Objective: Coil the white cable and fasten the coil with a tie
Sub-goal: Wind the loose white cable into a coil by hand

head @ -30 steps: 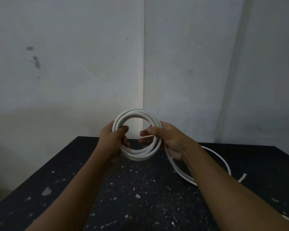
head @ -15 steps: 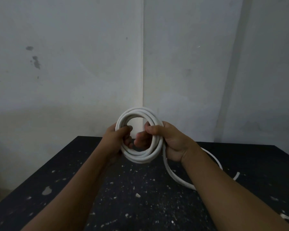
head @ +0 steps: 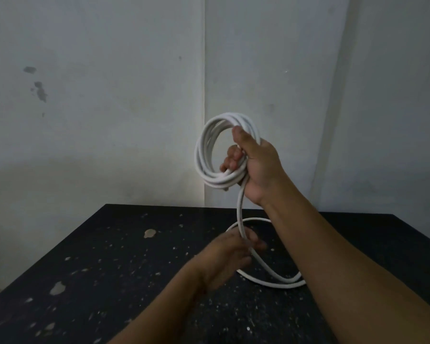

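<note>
My right hand grips the white cable's coil, several turns held upright and raised in front of the wall, well above the black table. One loose strand hangs from the coil down to my left hand, which is blurred and has its fingers curled round that strand just above the table. Past the left hand the cable lies in a loose loop on the tabletop and runs under my right forearm. No tie is in view.
The table is dark and speckled with pale paint spots, its far edge close to a grey wall corner. The table's left edge falls away at the lower left.
My right hand lifted the coil up and took it alone. My left hand let go of the coil and dropped down to the loose strand near the table.
</note>
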